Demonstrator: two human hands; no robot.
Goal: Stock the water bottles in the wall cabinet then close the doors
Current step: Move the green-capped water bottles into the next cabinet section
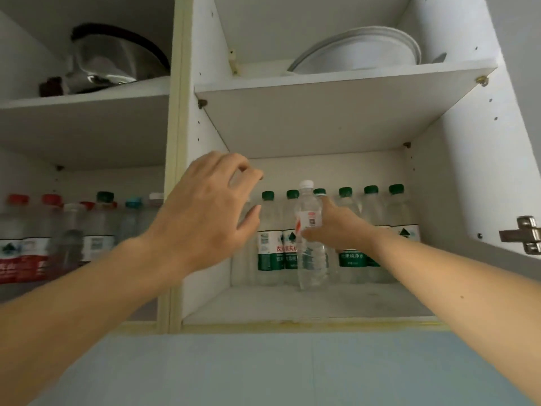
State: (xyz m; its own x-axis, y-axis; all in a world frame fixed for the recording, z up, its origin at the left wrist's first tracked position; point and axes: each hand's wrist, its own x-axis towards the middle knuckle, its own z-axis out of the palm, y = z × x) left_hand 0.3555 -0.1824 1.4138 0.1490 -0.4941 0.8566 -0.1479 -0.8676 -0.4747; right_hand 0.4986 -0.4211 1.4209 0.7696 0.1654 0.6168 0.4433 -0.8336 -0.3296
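My right hand (336, 227) grips a clear water bottle with a white cap (310, 259), standing on the lower shelf (307, 303) of the right cabinet bay. Behind it stands a row of several green-capped bottles (268, 238) along the back wall. My left hand (205, 212) hovers in front of the bay's left side with fingers loosely curled, holding nothing. The left bay holds several more bottles (96, 230) with red, green, blue and white caps.
White plates (360, 54) lie on the right upper shelf. A metal pot with a black-rimmed lid (114, 60) sits on the left upper shelf. A door hinge (524, 234) juts from the right cabinet wall. A vertical divider (175, 142) separates the bays.
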